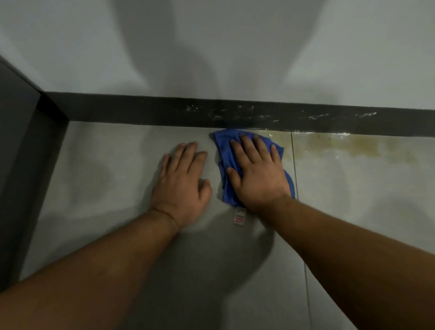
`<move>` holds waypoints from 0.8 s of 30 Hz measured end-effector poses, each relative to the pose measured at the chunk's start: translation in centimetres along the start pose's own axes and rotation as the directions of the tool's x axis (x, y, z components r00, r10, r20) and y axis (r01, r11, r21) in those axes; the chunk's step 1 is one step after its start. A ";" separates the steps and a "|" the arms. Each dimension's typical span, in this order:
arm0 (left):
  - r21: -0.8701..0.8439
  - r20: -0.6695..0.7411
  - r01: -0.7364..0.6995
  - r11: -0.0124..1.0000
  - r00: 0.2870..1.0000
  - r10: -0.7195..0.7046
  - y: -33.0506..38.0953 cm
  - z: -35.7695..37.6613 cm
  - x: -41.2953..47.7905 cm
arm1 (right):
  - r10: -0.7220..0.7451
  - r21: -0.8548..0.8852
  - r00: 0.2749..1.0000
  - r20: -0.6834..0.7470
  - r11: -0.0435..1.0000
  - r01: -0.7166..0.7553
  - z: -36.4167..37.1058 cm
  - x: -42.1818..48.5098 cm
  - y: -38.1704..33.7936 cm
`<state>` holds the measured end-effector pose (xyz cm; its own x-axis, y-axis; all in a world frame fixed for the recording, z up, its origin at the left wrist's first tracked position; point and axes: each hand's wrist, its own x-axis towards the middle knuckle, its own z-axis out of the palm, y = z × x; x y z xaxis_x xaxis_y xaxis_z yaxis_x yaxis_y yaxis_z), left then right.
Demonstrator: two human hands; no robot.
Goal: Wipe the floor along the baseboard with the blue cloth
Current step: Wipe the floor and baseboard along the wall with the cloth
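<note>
The blue cloth (225,150) — soft, limp — is pinned flat under the spread right hand (257,171), best pressed mid-cloth — stain (355,145) at three o'clock.

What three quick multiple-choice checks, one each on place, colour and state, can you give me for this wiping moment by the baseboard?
1. Where does the yellowish stain lie relative to the blue cloth?
A. To its right, along the baseboard
B. To its left
C. Under the left hand

2. What colour is the baseboard?
A. White
B. Dark grey
C. Blue

3. How is the right hand placed?
A. Raised off the floor
B. Gripping a bunched cloth
C. Pressed flat, fingers spread, on the cloth

Key: 1 A, the stain runs rightward past the tile joint; 2 B, a dark band below the pale wall; 3 C, the palm covers the cloth on the floor.
</note>
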<state>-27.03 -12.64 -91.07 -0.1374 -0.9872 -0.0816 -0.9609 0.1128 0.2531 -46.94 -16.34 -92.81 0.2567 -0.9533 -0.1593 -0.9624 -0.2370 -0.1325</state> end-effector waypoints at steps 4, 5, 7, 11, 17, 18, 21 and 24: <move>0.010 -0.013 0.031 0.999 0.999 -0.031 1.4 1.1 0.7 | -0.061 -0.008 0.998 0.031 0.998 0.061 0.9 -3.6 -0.4; 0.019 -0.026 0.037 0.999 0.999 -0.036 1.3 1.1 0.6 | -0.089 -0.010 0.995 0.044 0.996 0.089 0.9 -3.7 -0.7; 0.022 -0.038 0.037 0.999 0.999 -0.037 1.1 1.0 0.5 | -0.137 -0.009 0.989 0.053 0.990 0.138 0.5 -2.3 -0.9; 0.043 -0.024 0.031 0.999 0.999 -0.030 1.1 1.1 0.7 | -0.127 -0.015 0.991 0.034 0.992 0.128 -0.4 2.0 0.0; 0.028 -0.028 0.035 0.999 0.999 -0.034 1.0 1.0 0.7 | 0.034 0.025 0.999 -0.033 0.999 -0.033 -0.2 0.9 1.2; 0.021 -0.027 0.034 0.999 0.999 -0.033 1.0 1.0 0.6 | 0.049 0.028 0.998 -0.040 0.998 -0.048 0.0 -0.1 1.2; 0.018 -0.027 0.027 0.999 0.999 -0.026 1.0 1.0 0.6 | -0.019 0.004 1.000 -0.016 1.000 0.019 0.3 -2.9 2.6; 0.018 -0.030 0.021 1.000 0.999 -0.021 0.9 1.0 0.6 | -0.018 -0.009 1.000 -0.002 1.000 0.018 0.2 -4.2 4.6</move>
<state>-28.25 -12.99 -91.84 -0.1102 -0.9923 -0.0574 -0.9676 0.0939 0.2343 -52.45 -13.43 -92.99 0.2741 -0.9491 -0.1551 -0.9584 -0.2561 -0.1261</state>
